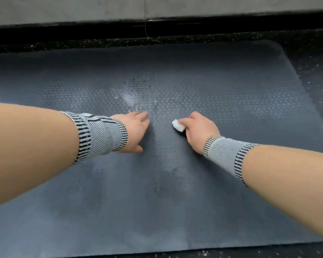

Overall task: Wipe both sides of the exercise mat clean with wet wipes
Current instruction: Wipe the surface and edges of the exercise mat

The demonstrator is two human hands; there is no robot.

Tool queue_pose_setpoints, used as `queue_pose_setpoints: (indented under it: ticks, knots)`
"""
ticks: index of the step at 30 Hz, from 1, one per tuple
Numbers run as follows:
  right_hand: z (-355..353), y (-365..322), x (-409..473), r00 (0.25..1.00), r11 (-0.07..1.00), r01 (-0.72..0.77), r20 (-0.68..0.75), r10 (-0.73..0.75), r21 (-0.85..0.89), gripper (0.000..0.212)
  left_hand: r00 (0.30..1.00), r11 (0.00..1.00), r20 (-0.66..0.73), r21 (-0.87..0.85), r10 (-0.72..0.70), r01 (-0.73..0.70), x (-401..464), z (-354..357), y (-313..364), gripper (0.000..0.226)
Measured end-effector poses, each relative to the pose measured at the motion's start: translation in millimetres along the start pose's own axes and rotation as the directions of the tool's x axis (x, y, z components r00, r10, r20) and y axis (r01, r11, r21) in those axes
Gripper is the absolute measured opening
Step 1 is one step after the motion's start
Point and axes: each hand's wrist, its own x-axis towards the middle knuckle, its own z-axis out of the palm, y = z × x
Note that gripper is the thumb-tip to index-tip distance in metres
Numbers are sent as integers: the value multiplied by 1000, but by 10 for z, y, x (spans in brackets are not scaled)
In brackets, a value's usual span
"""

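We are mid-wipe on the upturned face of the exercise mat [222,86], our right hand [199,130] gripping a wadded wet wipe [178,125] at mat centre, left hand [136,130] spread flat beside it, bracing; next, we judge, sweep toward the unwiped edges

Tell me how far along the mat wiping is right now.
Partly done: the mat shows a wet, shiny patch just beyond the hands. In hand: the right hand grips a bunched white wipe against the mat, while the left hand rests flat on it. Left: the dull outer areas of this face, then the underside, since the mat still lies flat.
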Motion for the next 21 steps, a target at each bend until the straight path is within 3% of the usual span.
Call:
queue_pose_setpoints:
  ticks: [3, 6, 8, 9, 11, 13, 15, 18, 21]
  knots:
    - [172, -286, -413, 976, 979, 206, 69, -205, -7, 30, 999, 999, -22, -23, 35, -36, -126, 44, 35, 97]
    - [236, -392, -891, 836, 872, 487, 263, -481, 49, 28, 1000, 992, 0, -127, 27, -27, -221, 258, 194, 106]
    - [167, -343, -1022, 758, 827, 557, 365, -541, 71, 30, 1000, 980, 1, -199, -3, 3, -288, 443, 321, 111]
    - [131, -312, -1001, 755, 828, 555, 370, -541, 77, 34, 1000, 973, -4, -230, -13, 12, -332, 538, 375, 112]
    - [85, -286, -826, 846, 886, 457, 270, -459, 75, 41, 999, 970, -34, -244, -7, -2, -436, 714, 452, 112]
    - [33, -261, -554, 965, 969, 231, 104, -240, 88, 40, 999, 971, -53, -240, 3, -16, -546, 851, 501, 111]
    - [51, -272, -393, 996, 996, 81, 29, -82, 47, 35, 999, 966, -54, -258, -3, -11, -623, 928, 540, 109]
    - [166, -393, -562, 983, 984, 163, 102, -155, -66, 28, 997, 965, -80, -262, 9, -30, -645, 955, 585, 105]
    - [268, -468, -1023, 890, 914, 407, 228, -395, -7, 29, 995, 961, -95, -273, 11, -37, -649, 964, 585, 102]
